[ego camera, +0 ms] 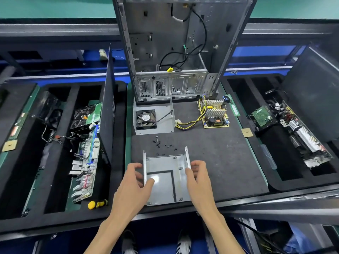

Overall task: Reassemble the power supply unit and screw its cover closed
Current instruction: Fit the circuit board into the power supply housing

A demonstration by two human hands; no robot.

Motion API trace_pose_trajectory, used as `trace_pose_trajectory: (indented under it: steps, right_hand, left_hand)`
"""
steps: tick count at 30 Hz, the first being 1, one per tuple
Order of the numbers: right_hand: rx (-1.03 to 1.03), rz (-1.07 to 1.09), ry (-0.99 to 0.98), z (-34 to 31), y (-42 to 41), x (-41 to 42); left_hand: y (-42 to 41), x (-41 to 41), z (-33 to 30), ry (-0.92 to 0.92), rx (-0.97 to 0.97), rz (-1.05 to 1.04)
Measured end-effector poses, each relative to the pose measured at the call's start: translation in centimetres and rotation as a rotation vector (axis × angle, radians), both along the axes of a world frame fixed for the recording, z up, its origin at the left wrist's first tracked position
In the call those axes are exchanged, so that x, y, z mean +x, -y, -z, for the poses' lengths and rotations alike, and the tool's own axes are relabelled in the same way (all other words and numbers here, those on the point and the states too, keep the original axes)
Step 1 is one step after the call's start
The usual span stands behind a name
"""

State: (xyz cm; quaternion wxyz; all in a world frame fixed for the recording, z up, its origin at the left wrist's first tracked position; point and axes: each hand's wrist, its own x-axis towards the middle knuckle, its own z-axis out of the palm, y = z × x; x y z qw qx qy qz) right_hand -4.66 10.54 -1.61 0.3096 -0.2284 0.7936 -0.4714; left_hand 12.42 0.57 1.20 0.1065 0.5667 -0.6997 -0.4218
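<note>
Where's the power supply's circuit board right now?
The circuit board lies on the dark mat, right of the fan cover, near the computer case.

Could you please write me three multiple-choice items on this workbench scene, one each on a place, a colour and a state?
1. Where does the yellow power supply circuit board lie?
A. inside the U-shaped grey metal housing
B. on the dark mat, right of the fan
C. in the left tray

2. What colour is the screwdriver handle?
A. yellow
B. red
C. blue

3. How are the hands placed?
A. both idle
B. one on each side wall of the housing
C. holding screws

Key: 1 B, the board sits apart beside the black fan. 2 A, plainly yellow. 3 B, left hand and right hand grip the U-shaped grey metal housing.
</note>
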Motion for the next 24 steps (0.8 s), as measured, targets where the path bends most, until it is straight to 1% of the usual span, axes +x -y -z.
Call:
trace_pose_trajectory:
  steps: [4, 7, 10, 15, 21, 24]
  right_hand:
    - [-0.007, 0.049, -0.037, -0.6, 0.2, -1.5]
    - [-0.037, 0.088, -0.042, -1.6, 0.9, -3.2]
    - [-0.072, 0.124, -0.091, -2.4, 2.0, -5.1]
    - [-0.059, 0.134, -0.202, -3.2, 4.0, -8.7]
    - [0.137, 0.085, -0.360, -2.5, 6.5, -12.9]
    - [0.197, 0.105, -0.378, -1.9, 7.6, -15.1]
  left_hand:
    - [0.9, -1.1, -0.5, -0.106, -0.144, -0.041]
    - [1.7, -3.2, -1.4, -0.210, -0.214, 0.013]
    - [2.4, -5.7, -2.3, -0.227, -0.274, 0.081]
    - [4.0, -9.9, -2.8, -0.233, -0.163, 0.190]
    - [6.3, -14.8, -1.7, -0.216, -0.120, 0.246]
    - [7.5, -17.6, -1.2, -0.215, -0.084, 0.273]
